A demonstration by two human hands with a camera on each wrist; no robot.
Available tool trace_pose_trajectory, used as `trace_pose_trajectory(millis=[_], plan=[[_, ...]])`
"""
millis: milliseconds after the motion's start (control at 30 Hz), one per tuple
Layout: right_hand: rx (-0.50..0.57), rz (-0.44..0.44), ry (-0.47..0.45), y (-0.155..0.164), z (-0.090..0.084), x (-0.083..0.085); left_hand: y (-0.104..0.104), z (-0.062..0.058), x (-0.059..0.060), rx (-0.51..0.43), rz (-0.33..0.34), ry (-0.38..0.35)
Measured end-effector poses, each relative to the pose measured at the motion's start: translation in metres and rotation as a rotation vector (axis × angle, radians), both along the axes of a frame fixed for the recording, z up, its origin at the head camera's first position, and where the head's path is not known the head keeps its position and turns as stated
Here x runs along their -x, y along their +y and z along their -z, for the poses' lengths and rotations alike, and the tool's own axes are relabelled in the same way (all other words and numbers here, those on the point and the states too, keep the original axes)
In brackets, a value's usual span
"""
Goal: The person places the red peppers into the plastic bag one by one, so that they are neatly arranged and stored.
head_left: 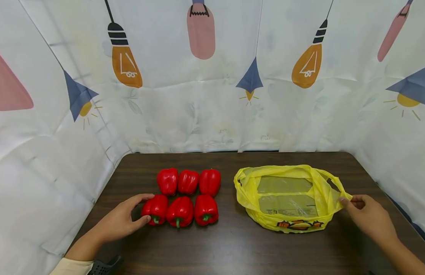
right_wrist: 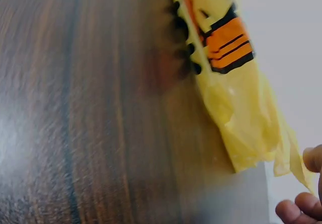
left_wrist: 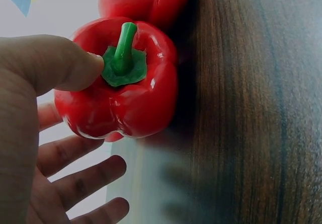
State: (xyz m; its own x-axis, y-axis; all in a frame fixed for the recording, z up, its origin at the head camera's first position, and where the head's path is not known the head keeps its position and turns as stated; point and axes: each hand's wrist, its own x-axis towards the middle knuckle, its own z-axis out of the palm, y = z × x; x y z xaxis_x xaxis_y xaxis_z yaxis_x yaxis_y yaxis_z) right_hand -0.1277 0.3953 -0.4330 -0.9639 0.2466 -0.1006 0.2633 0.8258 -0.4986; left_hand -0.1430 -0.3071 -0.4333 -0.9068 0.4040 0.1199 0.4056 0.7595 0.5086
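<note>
Pepper (head_left: 155, 208), glossy red, left hand (head_left: 119, 218) pinching it; right hand (head_left: 370, 218) pinching yellow plastic bag (head_left: 267, 220)!
Brown wood-grain tabletop (head_left: 238, 244) opens between; small print (head_left: 289, 211) unreadable.

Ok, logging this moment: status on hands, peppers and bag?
Left hand pinches near-row leftmost red bell pepper. Right hand pinches right edge of open yellow plastic bag. No obstacle visible between peppers and bag.

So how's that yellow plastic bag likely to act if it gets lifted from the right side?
The yellow plastic bag will probably be floppy, since its sides are creased and slumped. It should feel light for its size, as the film looks thin. Lifted only where the right hand pinches it, its wide-open mouth would likely sag out of shape.
</note>
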Motion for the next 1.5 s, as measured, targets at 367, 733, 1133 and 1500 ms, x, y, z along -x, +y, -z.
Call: trace_pose_trajectory(millis=[367,733,1133,1500], plan=[[0.200,-0.021,0.076,-0.006,0.000,-0.001,-0.003,-0.003,0.004,-0.041,0.000,-0.055],[0.412,-0.017,0.121,-0.013,-0.002,-0.001,-0.010,-0.006,0.011,-0.077,0.056,-0.139],[0.442,-0.004,0.097,-0.011,-0.001,0.000,-0.013,-0.007,0.010,-0.086,0.074,-0.184],[0.414,0.010,0.086,-0.007,0.000,-0.004,-0.015,-0.001,0.008,-0.237,0.063,-0.250]])
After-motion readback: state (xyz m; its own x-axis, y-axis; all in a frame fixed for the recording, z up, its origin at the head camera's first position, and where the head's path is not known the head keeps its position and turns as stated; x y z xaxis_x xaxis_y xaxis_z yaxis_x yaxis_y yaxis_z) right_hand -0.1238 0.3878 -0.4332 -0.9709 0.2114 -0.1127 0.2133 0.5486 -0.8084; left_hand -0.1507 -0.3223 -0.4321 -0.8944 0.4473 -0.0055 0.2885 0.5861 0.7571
